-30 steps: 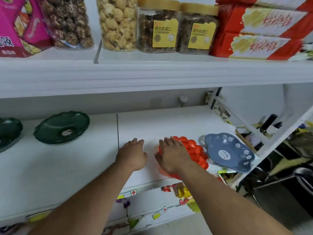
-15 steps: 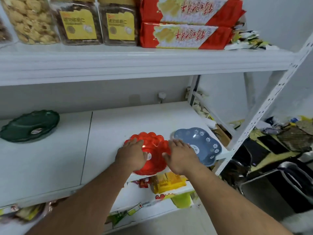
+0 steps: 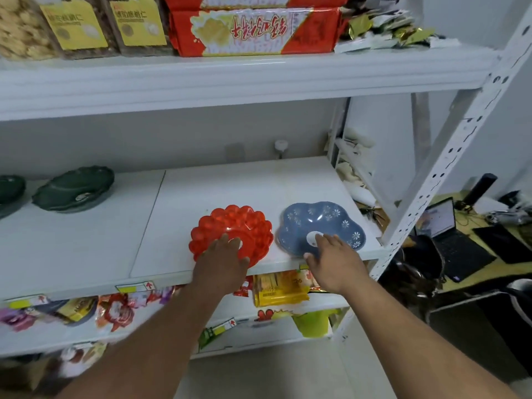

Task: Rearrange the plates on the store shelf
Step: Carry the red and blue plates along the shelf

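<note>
A red scalloped plate (image 3: 233, 226) lies near the front edge of the white shelf (image 3: 86, 249). My left hand (image 3: 220, 262) rests on its near side with fingers laid flat. Right beside it sits a blue flower-patterned plate (image 3: 319, 223), close to the shelf's right end. My right hand (image 3: 334, 259) holds its near rim, thumb under the edge and fingers on top. Two dark green plates, one (image 3: 73, 188) whole and one (image 3: 10, 191) cut off by the frame, stand far left on the same shelf.
The shelf above carries snack jars (image 3: 74, 24) and red biscuit packs (image 3: 253, 30). Snack bags (image 3: 279, 287) fill the shelf below. A white perforated upright (image 3: 449, 156) bounds the right end, with a laptop (image 3: 449, 228) and clutter beyond it.
My right hand has left the red plate and moved right onto the blue plate's near rim. My left hand has slid to the middle front of the red plate.
</note>
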Demonstrator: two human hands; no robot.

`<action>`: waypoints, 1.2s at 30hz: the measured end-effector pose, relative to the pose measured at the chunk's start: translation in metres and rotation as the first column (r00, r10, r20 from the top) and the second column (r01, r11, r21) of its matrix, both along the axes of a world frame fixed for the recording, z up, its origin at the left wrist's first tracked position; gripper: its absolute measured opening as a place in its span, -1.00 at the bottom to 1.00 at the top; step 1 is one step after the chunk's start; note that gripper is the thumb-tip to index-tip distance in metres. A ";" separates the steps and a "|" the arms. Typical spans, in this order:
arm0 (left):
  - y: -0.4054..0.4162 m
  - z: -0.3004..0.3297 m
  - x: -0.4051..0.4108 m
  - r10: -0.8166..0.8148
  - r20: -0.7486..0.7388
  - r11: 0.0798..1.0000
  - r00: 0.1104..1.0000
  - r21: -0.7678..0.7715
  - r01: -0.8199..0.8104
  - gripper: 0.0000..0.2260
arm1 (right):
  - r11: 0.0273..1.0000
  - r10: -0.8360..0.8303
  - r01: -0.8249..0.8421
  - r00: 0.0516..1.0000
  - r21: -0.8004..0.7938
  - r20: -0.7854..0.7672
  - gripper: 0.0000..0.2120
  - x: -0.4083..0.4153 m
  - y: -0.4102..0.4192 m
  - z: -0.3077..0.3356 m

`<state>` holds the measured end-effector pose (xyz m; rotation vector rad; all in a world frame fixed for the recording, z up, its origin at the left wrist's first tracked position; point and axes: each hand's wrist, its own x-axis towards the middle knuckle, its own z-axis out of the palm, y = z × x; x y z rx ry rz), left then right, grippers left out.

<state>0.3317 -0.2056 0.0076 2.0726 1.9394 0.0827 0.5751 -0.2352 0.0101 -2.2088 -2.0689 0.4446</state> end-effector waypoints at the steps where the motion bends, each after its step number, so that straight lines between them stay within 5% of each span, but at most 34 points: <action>1: -0.001 -0.001 0.000 0.012 0.005 1.000 1.000 0.012 -0.013 -0.49 | 1.000 -0.014 0.014 1.000 0.005 -0.004 -0.39 0.003 -0.001 -0.002; 7: 0.006 -0.023 -0.018 0.121 0.041 0.987 0.992 0.100 -0.124 -0.48 | 0.987 -0.140 0.141 0.990 0.077 -0.007 -0.45 0.020 -0.005 -0.013; 12: 0.010 -0.047 -0.032 0.328 0.248 0.924 0.912 0.116 -0.364 -0.41 | 0.925 -0.314 0.337 0.938 0.177 -0.146 -0.57 0.025 -0.006 -0.022; 15: 0.010 -0.053 -0.028 0.479 0.515 0.832 0.711 -0.009 -0.554 -0.38 | 0.801 -0.490 0.585 0.762 0.125 -0.424 -0.59 0.031 0.000 -0.026; 20: 0.013 -0.059 -0.010 0.674 0.720 0.601 0.165 -0.405 -0.689 -0.42 | 0.559 -0.707 0.793 0.304 -0.241 -0.639 -0.40 0.048 0.017 -0.036; 25: 0.011 -0.064 -0.001 0.678 0.707 0.508 -0.200 -0.648 -0.568 -0.68 | 0.575 -0.739 0.686 0.200 -0.446 -0.644 -0.52 0.067 0.033 -0.057; 29: 0.011 -0.061 0.003 0.655 0.691 0.508 -0.306 -0.702 -0.499 -0.70 | 0.624 -0.723 0.566 0.159 -0.538 -0.672 -0.87 0.071 0.039 -0.053; 36: -0.013 -0.050 -0.008 0.612 0.714 0.451 -0.341 -0.669 -0.591 -0.87 | 0.732 -0.627 0.544 0.302 -0.410 -0.718 -0.74 0.071 0.051 -0.047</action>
